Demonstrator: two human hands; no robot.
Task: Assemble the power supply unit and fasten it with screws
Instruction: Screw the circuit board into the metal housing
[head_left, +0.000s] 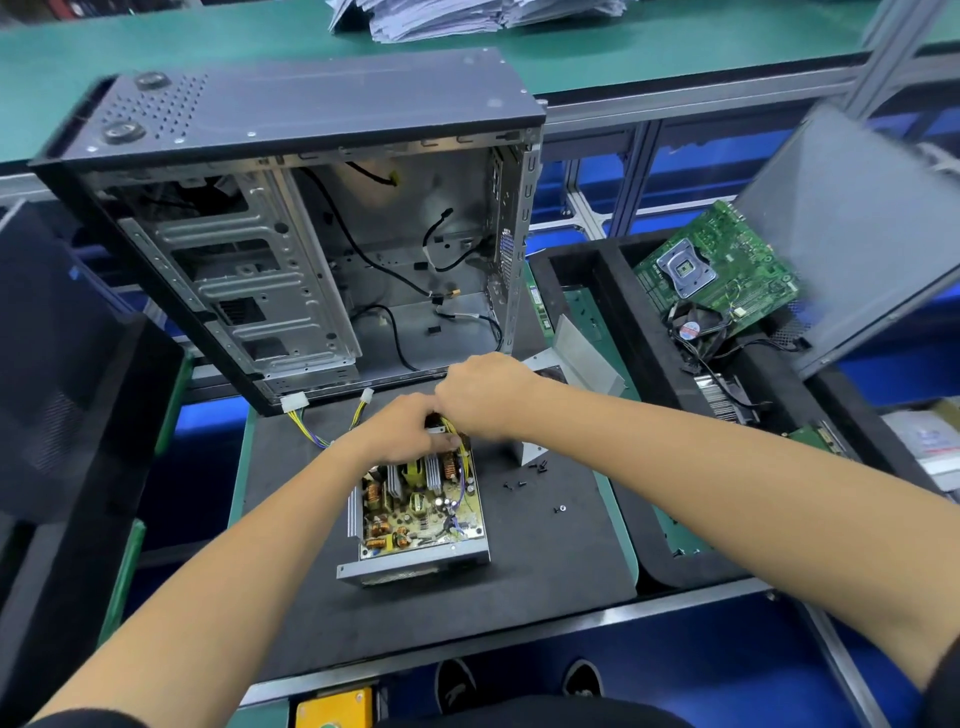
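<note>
Black foam matting (545, 571) covers the work surface, and on it sits the open power supply (423, 512), its lid off and its circuit board, copper coils and metal fins showing. Both hands meet at its far end. The left hand (397, 428) lies over the back of the board with fingers curled down among the yellow wires (457, 441); the right hand (483, 395) reaches in from the right with knuckles up, its fingers bent under and hidden, so whether they pinch a wire cannot be told. Loose wire bundles with white plugs (296, 402) trail off to the left. Small black screws (540, 467) lie scattered on the mat just right of the unit. Behind stands an empty computer case (291, 234), side panel off (cables hang inside). To the right, a green motherboard (717, 265) rests in a black tray beside a small fan (693, 330) with a red label too blurred to read.
</note>
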